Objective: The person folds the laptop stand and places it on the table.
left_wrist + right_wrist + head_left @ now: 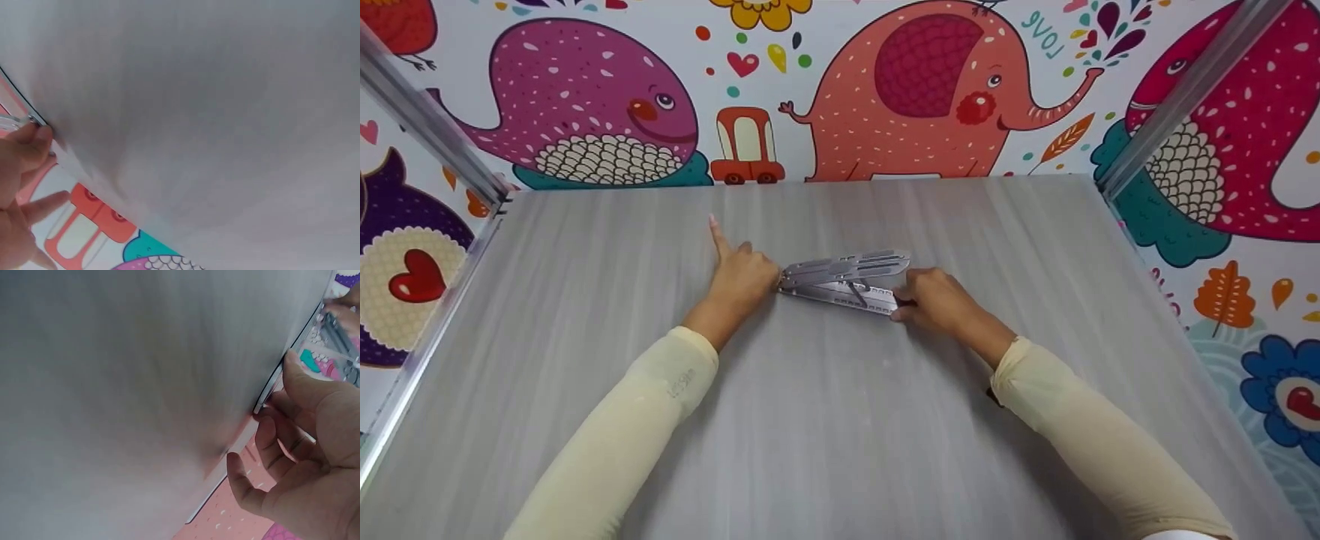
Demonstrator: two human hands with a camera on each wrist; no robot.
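Note:
A silver folding metal stand [851, 265] with slotted plates lies near the middle of the table, its upper plate tilted up from the lower plate [819, 292]. A thin strut props the two plates apart. At the hinged end, my left hand [741, 280] pinches the stand between thumb and fingertips, with one finger stretched out. My right hand [943, 297] grips the far end of the lower plate, thumb on the near edge. In the right wrist view, the thumb and fingers of this hand [315, 433] hold the plate's edge [273, 382]; the outer fingers curve loosely.
The grey wood-grain table [825, 435] extends around the stand. Behind it rises a wall panel [915, 90] printed with cartoon animals. Metal posts [1185, 97] stand at the back corners, and a metal rail [420, 375] runs along the left edge.

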